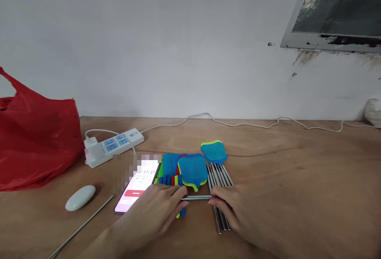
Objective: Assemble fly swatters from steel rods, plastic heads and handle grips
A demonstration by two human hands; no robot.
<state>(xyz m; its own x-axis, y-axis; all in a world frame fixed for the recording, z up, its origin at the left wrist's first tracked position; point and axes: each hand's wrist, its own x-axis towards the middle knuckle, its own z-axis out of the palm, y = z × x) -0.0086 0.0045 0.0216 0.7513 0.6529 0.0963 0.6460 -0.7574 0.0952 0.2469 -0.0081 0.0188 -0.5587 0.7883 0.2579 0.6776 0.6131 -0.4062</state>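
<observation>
A thin silver metal rod (pixel 197 198) lies level between my two hands. My left hand (pixel 162 203) pinches its left end, and my right hand (pixel 228 205) pinches the right end between thumb and fingers. Behind my left hand are several coloured handles (pixel 169 180) and mesh fly swatter heads (pixel 194 168) in blue, yellow-green, red and green. Several more metal rods (pixel 216 176) lie side by side, running under my right hand. At their far end rests a blue and yellow-green swatter head (pixel 214 151). My left fingers partly hide the handles.
A lit phone (pixel 142 185) showing a timer lies left of the swatters. Farther left are a white mouse-like object (pixel 80 198), a power strip (pixel 116 145) and a red plastic bag (pixel 38 140). A white cable (pixel 238 124) runs along the wall.
</observation>
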